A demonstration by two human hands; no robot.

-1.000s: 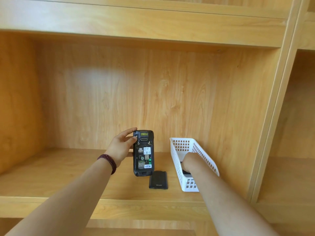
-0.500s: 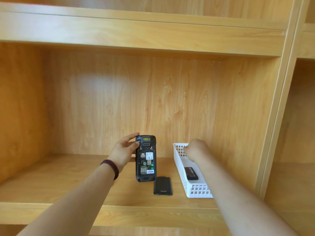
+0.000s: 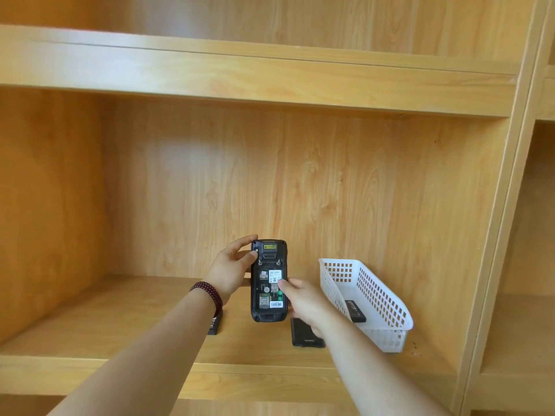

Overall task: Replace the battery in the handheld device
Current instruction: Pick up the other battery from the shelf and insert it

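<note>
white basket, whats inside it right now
One dark flat battery-like block lies inside the white basket, near its front end. Its near wall hides part of the floor.

White basket – black device

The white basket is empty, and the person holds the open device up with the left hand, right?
Not quite. The head view shows a black battery lying in the white basket. The rest is right: the left hand holds the open device up.

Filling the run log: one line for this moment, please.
left hand: holds device upright | bay: open, empty | right hand: touching device | basket: one battery
</note>
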